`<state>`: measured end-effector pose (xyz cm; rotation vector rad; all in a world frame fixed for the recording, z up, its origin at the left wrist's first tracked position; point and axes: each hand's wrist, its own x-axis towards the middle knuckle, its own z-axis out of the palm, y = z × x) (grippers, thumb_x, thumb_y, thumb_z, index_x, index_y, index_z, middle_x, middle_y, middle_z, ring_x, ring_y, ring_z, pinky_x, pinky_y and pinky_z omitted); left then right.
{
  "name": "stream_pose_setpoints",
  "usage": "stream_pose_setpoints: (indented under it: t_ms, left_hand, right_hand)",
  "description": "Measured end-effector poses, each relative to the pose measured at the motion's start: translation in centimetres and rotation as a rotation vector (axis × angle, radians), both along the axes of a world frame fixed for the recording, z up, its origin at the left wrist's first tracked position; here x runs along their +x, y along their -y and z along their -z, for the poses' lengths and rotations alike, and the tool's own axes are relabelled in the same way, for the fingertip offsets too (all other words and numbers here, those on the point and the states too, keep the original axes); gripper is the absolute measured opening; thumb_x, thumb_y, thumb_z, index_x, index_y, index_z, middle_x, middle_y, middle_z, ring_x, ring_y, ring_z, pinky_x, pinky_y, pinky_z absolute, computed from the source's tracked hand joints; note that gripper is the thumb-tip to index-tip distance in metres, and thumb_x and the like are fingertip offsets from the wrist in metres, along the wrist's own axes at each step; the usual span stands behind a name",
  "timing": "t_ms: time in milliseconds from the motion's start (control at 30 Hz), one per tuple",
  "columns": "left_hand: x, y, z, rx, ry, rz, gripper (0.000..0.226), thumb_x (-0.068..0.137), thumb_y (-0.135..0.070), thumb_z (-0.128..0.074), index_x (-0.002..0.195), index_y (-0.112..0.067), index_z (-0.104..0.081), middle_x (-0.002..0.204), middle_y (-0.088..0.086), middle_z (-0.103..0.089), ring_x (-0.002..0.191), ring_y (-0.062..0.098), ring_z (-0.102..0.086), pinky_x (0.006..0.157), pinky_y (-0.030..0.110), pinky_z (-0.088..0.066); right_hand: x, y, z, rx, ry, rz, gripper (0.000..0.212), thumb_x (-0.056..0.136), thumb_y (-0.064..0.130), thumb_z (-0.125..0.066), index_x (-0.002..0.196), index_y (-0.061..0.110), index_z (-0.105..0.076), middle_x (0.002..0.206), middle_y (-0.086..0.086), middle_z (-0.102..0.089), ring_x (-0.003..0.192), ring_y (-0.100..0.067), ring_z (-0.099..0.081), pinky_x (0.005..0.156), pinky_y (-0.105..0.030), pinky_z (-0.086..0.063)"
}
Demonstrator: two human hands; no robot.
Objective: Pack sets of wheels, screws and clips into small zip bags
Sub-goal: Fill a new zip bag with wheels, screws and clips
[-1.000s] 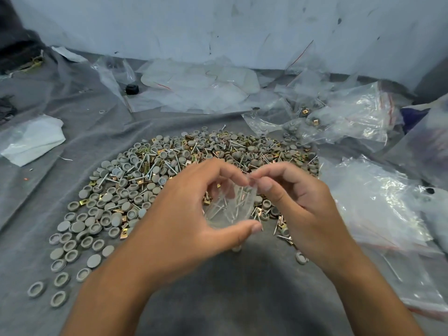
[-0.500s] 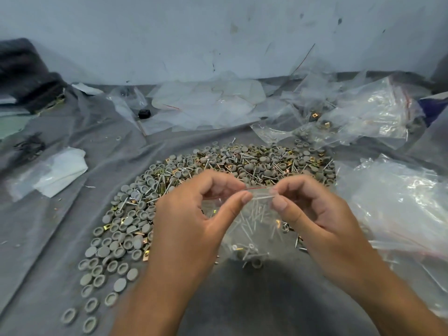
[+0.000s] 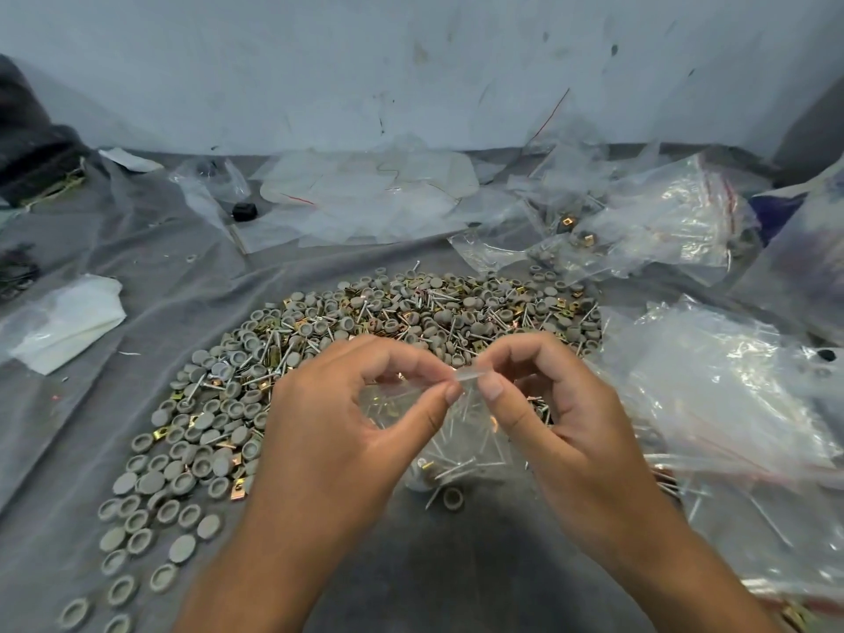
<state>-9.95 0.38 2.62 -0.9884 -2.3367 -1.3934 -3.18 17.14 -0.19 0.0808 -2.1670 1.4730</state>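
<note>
Sealing step. Your left hand [image 3: 347,431] and right hand [image 3: 561,418] each have their grip clamped on the top edge of the small zip bag [image 3: 450,431], thumb against forefinger, bag hanging between them above the grey cloth [image 3: 192,276], just in front of the parts pile [image 3: 347,340]. Screws and a wheel show inside; clips probably too, hard to tell. Next: run the pinch along the strip until it closes fully.
</note>
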Motion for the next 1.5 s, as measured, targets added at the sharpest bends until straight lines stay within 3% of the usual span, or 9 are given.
stream_pose_setpoints:
  t_ms: [100, 267, 433, 633, 733, 1033, 1200, 1367, 1500]
  left_hand:
    - [0.20, 0.00, -0.16, -0.017, -0.007, 0.007, 0.006, 0.080, -0.039, -0.076, 0.084, -0.036, -0.073, 0.087, -0.025, -0.070, 0.088, 0.001, -0.067, 0.076, 0.009, -0.044]
    - [0.50, -0.04, -0.29, -0.007, -0.016, 0.004, 0.025, 0.077, -0.033, -0.078, 0.101, -0.037, -0.070, 0.089, -0.025, -0.069, 0.088, 0.006, -0.066, 0.080, 0.018, -0.047]
    - [0.68, -0.13, -0.29, 0.023, 0.000, 0.015, 0.032, 0.077, -0.032, -0.078, 0.105, -0.039, -0.065, 0.088, -0.023, -0.071, 0.089, 0.007, -0.068, 0.082, 0.032, -0.050]
    - [0.61, -0.04, -0.13, 0.042, 0.012, 0.012, 0.033, 0.077, -0.035, -0.078, 0.104, -0.040, -0.061, 0.088, -0.024, -0.072, 0.089, 0.015, -0.066, 0.069, 0.036, -0.050]
    - [0.59, -0.02, -0.09, 0.052, 0.014, 0.002, 0.033, 0.076, -0.038, -0.078, 0.104, -0.040, -0.060, 0.087, -0.026, -0.072, 0.091, 0.012, -0.066, 0.063, 0.033, -0.045]
    - [0.74, -0.24, -0.09, 0.041, 0.007, 0.013, 0.036, 0.076, -0.040, -0.078, 0.107, -0.041, -0.060, 0.089, -0.028, -0.071, 0.090, 0.005, -0.066, 0.075, 0.046, -0.052]
    - [0.66, -0.24, 0.00, 0.024, -0.003, 0.015, 0.034, 0.077, -0.039, -0.077, 0.106, -0.042, -0.059, 0.088, -0.028, -0.071, 0.090, 0.006, -0.066, 0.067, 0.036, -0.046]
    - [0.37, 0.02, 0.26, 0.044, -0.002, 0.033, 0.033, 0.077, -0.037, -0.079, 0.099, -0.039, -0.055, 0.088, -0.023, -0.072, 0.089, 0.011, -0.068, 0.069, 0.034, -0.051]
    - [0.13, 0.09, 0.22, 0.033, 0.003, 0.017, 0.037, 0.077, -0.042, -0.078, 0.107, -0.038, -0.056, 0.087, -0.031, -0.071, 0.092, 0.001, -0.068, 0.074, 0.028, -0.049]
  right_hand:
    - [0.02, -0.07, -0.05, 0.060, -0.004, 0.015, 0.008, 0.098, 0.038, -0.059, 0.099, 0.035, -0.066, 0.096, 0.011, -0.068, 0.091, -0.020, -0.064, 0.074, -0.040, -0.050]
    - [0.16, 0.14, -0.05, 0.113, 0.007, 0.026, 0.009, 0.100, 0.038, -0.056, 0.097, 0.034, -0.063, 0.093, 0.014, -0.064, 0.090, -0.016, -0.063, 0.075, -0.022, -0.046]
    - [0.12, 0.37, 0.18, 0.170, 0.003, 0.056, 0.008, 0.100, 0.036, -0.053, 0.097, 0.032, -0.059, 0.093, 0.018, -0.060, 0.092, -0.009, -0.061, 0.075, -0.016, -0.041]
    - [0.02, 0.35, 0.15, 0.151, -0.001, 0.045, 0.009, 0.099, 0.038, -0.054, 0.101, 0.033, -0.062, 0.096, 0.015, -0.064, 0.093, -0.014, -0.063, 0.075, -0.018, -0.043]
    - [0.03, 0.24, 0.13, 0.172, 0.004, 0.050, 0.012, 0.100, 0.037, -0.054, 0.100, 0.030, -0.064, 0.097, 0.016, -0.064, 0.094, -0.011, -0.063, 0.075, -0.016, -0.043]
    - [0.11, 0.38, 0.27, 0.161, 0.017, 0.050, 0.005, 0.099, 0.037, -0.052, 0.096, 0.039, -0.056, 0.092, 0.018, -0.060, 0.088, -0.012, -0.060, 0.071, -0.013, -0.038]
    - [0.15, 0.38, 0.42, 0.141, 0.046, 0.009, 0.006, 0.100, 0.039, -0.049, 0.097, 0.039, -0.054, 0.091, 0.016, -0.058, 0.086, -0.014, -0.059, 0.070, -0.014, -0.038]
    - [0.15, 0.31, 0.26, 0.159, 0.024, 0.027, 0.009, 0.099, 0.040, -0.052, 0.100, 0.035, -0.060, 0.095, 0.018, -0.062, 0.091, -0.013, -0.062, 0.073, -0.016, -0.040]
    - [0.14, 0.18, 0.19, 0.165, 0.023, 0.049, 0.011, 0.100, 0.038, -0.052, 0.099, 0.031, -0.061, 0.092, 0.018, -0.061, 0.090, -0.011, -0.062, 0.073, -0.014, -0.040]
